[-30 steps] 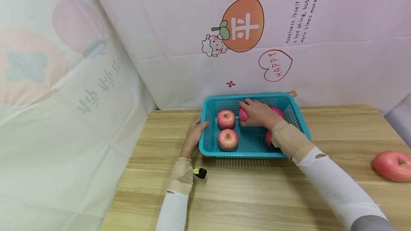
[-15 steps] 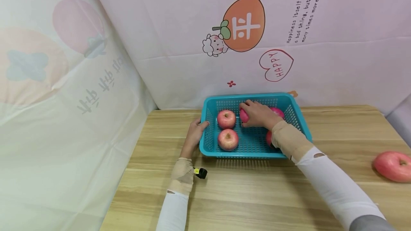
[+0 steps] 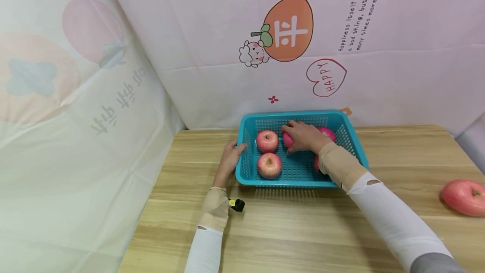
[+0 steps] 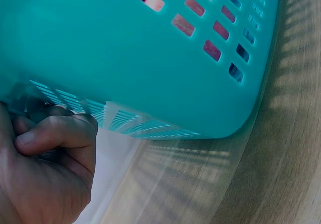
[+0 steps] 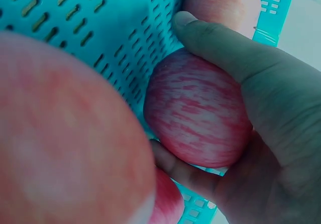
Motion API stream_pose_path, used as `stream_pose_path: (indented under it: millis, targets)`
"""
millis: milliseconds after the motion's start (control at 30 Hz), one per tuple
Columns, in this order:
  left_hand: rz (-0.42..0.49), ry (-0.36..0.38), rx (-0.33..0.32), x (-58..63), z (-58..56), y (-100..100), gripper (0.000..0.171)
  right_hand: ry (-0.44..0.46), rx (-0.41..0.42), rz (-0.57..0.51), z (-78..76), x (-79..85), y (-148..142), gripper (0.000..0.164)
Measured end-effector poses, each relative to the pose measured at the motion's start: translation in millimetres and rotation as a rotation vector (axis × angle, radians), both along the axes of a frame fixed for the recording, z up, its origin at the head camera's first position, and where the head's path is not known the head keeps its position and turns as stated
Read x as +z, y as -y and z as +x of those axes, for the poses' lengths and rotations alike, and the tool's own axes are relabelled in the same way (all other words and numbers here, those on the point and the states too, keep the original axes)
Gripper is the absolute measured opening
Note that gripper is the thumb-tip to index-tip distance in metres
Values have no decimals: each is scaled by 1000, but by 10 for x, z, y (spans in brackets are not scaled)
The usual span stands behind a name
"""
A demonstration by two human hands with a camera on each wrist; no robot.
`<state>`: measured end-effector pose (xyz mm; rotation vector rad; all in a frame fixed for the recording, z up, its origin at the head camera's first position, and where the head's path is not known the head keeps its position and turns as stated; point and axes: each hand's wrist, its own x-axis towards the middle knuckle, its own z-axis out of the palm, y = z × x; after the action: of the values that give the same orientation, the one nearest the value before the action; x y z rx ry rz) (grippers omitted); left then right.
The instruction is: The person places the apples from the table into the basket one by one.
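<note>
A turquoise plastic basket [image 3: 288, 183] stands at the back of the wooden table. My left hand [image 3: 227, 159] grips its left end, thumb over the rim; in the left wrist view the hand's [image 4: 50, 169] fingers curl under the basket's edge. Inside the basket, my right hand [image 3: 305, 136] holds a red apple [image 3: 288, 140], low near the floor. The right wrist view shows this streaked apple [image 5: 198, 108] between thumb and fingers. Two paler apples, one behind [image 3: 267, 141] and one in front [image 3: 269, 165], sit at the basket's left. The right forearm partly covers another two at the right.
One more apple [image 3: 464, 197] lies on the table [image 3: 288, 231] at the far right. A printed cloth [image 3: 212, 92] hangs close behind the basket, and another white cloth [image 3: 94, 159] runs along the left side. A small black device [image 3: 237, 204] sits at the left wrist.
My right hand has sunk slightly into the basket along with the apple. More of the apple at the back right shows now. The left hand and the basket stay put.
</note>
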<state>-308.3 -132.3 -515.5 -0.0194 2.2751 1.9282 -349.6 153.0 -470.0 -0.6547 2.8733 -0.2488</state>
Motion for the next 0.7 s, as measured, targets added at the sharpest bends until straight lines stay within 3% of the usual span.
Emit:
stream_pose_path:
  millis: [300, 700]
  targets:
    - [-11, -8, -2, 5, -2, -2, 49, 58, 0, -13, -11, -31, -8, 79]
    - [-7, -14, 4, -11, -4, -1, 50, 52, 10, 42, -11, -71, 14, 81]
